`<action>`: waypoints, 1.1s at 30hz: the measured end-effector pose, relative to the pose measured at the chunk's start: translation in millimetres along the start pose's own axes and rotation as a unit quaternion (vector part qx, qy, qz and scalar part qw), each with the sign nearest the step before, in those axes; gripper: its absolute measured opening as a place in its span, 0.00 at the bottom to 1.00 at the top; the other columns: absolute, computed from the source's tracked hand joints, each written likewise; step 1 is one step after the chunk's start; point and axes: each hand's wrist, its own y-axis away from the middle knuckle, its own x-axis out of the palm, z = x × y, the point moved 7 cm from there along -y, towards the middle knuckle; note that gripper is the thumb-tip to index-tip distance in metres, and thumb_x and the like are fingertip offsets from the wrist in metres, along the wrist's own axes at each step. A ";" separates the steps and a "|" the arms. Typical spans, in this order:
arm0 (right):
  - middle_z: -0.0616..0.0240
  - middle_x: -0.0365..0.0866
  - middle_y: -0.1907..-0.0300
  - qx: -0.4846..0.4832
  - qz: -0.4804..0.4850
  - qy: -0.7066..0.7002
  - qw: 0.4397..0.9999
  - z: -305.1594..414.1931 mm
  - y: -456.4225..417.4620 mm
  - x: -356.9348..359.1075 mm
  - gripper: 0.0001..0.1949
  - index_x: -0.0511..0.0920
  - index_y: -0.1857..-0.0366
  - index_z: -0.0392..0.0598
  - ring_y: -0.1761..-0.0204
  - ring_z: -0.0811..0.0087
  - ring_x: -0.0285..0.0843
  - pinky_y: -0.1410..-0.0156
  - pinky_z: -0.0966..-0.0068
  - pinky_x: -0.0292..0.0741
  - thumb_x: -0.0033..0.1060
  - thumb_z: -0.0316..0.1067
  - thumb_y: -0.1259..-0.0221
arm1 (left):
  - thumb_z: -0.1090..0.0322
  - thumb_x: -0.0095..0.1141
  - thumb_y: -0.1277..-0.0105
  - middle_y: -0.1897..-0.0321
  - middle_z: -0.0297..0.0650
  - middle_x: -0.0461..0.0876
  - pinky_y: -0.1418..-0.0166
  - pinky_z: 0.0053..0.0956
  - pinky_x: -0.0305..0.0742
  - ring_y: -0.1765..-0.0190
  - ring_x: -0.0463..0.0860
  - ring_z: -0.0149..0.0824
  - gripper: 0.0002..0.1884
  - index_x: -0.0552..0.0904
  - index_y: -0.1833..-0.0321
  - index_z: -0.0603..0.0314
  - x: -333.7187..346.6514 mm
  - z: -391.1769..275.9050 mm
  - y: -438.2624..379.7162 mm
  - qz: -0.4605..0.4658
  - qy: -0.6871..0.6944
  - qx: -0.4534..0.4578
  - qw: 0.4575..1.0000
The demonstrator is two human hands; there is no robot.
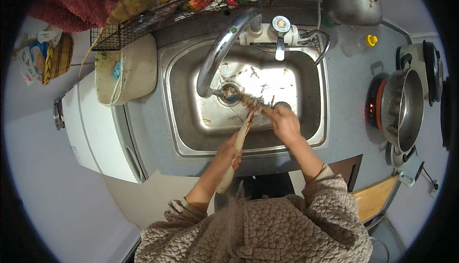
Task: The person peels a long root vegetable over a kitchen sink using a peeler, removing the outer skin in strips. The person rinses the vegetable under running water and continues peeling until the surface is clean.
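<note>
My left hand (229, 150) is closed around a long, pale root vegetable (242, 136), mostly peeled. The root slants over the sink's front edge, its thick end towards my body and its brown, narrow tip over the basin. At that tip, my right hand (285, 122) grips a small tool by its handle (266, 111). Motion blur hides the tool's working end, so its kind is unclear. Beneath both hands lies a stainless steel sink (222, 147) strewn with brown peelings (264, 86). More scraps sit in the drain strainer (230, 93).
A chrome faucet (217, 51) arches over the basin. Behind it hangs a wire basket (172, 18) of vegetables. At the left stand a cream bin (138, 71) and a white appliance (100, 127). A steel pan (410, 110) and a yellow-capped bottle (371, 41) are at the right.
</note>
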 end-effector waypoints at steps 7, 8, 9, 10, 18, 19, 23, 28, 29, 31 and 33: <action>0.64 0.73 0.72 -0.101 0.004 -0.024 0.995 48.1 30.5 8.6 0.22 0.81 0.53 0.60 0.67 0.63 0.75 0.64 0.69 0.73 0.52 0.24 0.54 | 0.69 0.37 0.48 0.74 0.36 0.70 0.79 0.21 0.63 0.81 0.65 0.26 0.31 0.62 0.35 0.48 -14.1 23.1 -10.4 -0.007 0.277 -0.065 0.959; 0.64 0.73 0.72 -0.118 -0.006 -0.024 0.993 50.5 30.9 9.8 0.22 0.80 0.53 0.61 0.67 0.63 0.74 0.64 0.69 0.73 0.52 0.24 0.55 | 0.69 0.37 0.48 0.74 0.36 0.70 0.79 0.21 0.63 0.81 0.65 0.27 0.32 0.61 0.35 0.47 -16.2 26.7 -12.1 -0.019 0.293 -0.085 0.952; 0.64 0.73 0.72 -0.131 -0.013 -0.026 0.991 52.6 33.2 11.1 0.23 0.80 0.52 0.61 0.67 0.63 0.74 0.64 0.70 0.73 0.53 0.24 0.55 | 0.69 0.37 0.48 0.74 0.36 0.70 0.79 0.21 0.63 0.81 0.66 0.27 0.32 0.61 0.34 0.47 -13.4 22.4 -9.9 -0.003 0.246 -0.070 0.967; 0.64 0.74 0.71 -0.052 0.037 -0.033 0.997 37.4 21.8 14.4 0.23 0.80 0.51 0.61 0.66 0.62 0.74 0.63 0.69 0.73 0.52 0.24 0.54 | 0.69 0.37 0.48 0.74 0.36 0.70 0.79 0.21 0.63 0.80 0.66 0.27 0.32 0.60 0.34 0.46 -9.4 13.7 -5.5 0.012 0.197 -0.055 0.979; 0.65 0.76 0.67 -0.089 0.017 -0.025 0.996 48.4 20.4 0.1 0.25 0.80 0.52 0.56 0.65 0.66 0.75 0.60 0.69 0.74 0.54 0.22 0.60 | 0.71 0.37 0.49 0.74 0.35 0.69 0.78 0.20 0.62 0.80 0.65 0.26 0.33 0.60 0.34 0.45 -16.6 8.6 -1.3 -0.039 0.131 -0.039 0.990; 0.65 0.76 0.67 -0.149 0.014 -0.027 0.988 63.5 24.5 -1.0 0.25 0.80 0.51 0.57 0.64 0.66 0.75 0.59 0.69 0.74 0.54 0.22 0.60 | 0.71 0.37 0.49 0.74 0.35 0.69 0.78 0.20 0.63 0.80 0.64 0.26 0.34 0.59 0.33 0.44 -17.4 7.3 -1.4 -0.032 0.127 -0.043 0.990; 0.64 0.76 0.66 -0.039 -0.009 0.012 0.999 24.4 6.4 5.6 0.22 0.81 0.54 0.57 0.61 0.65 0.74 0.56 0.68 0.73 0.54 0.22 0.56 | 0.71 0.37 0.48 0.73 0.35 0.69 0.78 0.20 0.62 0.79 0.64 0.26 0.34 0.59 0.32 0.43 -15.1 5.0 4.1 0.031 0.170 -0.039 0.984; 0.64 0.75 0.67 -0.023 0.004 -0.007 1.000 38.0 10.0 2.0 0.20 0.81 0.54 0.56 0.64 0.65 0.74 0.60 0.70 0.73 0.54 0.22 0.53 | 0.71 0.37 0.48 0.74 0.34 0.69 0.79 0.20 0.62 0.80 0.64 0.25 0.34 0.59 0.32 0.43 -21.4 13.8 4.5 -0.004 0.172 -0.047 0.984; 0.64 0.75 0.68 -0.058 0.026 -0.011 0.998 52.5 15.7 4.1 0.21 0.81 0.54 0.56 0.65 0.65 0.75 0.61 0.70 0.74 0.54 0.22 0.54 | 0.71 0.37 0.49 0.74 0.34 0.68 0.79 0.19 0.61 0.80 0.63 0.25 0.34 0.59 0.32 0.44 -22.9 13.9 3.6 -0.023 0.188 -0.052 0.980; 0.65 0.75 0.68 -0.100 0.011 -0.014 0.995 58.7 19.6 4.2 0.22 0.81 0.55 0.56 0.66 0.66 0.75 0.63 0.70 0.74 0.54 0.20 0.56 | 0.71 0.38 0.49 0.75 0.34 0.68 0.79 0.19 0.61 0.81 0.63 0.25 0.35 0.58 0.32 0.43 -19.8 1.7 5.6 -0.019 0.118 -0.031 0.992; 0.64 0.75 0.68 -0.061 0.009 -0.003 0.998 45.8 10.3 3.4 0.22 0.81 0.55 0.56 0.66 0.66 0.75 0.63 0.70 0.74 0.54 0.20 0.57 | 0.71 0.38 0.49 0.76 0.34 0.68 0.79 0.19 0.61 0.81 0.63 0.25 0.35 0.58 0.32 0.44 -20.0 -2.3 7.5 -0.020 0.032 0.001 0.999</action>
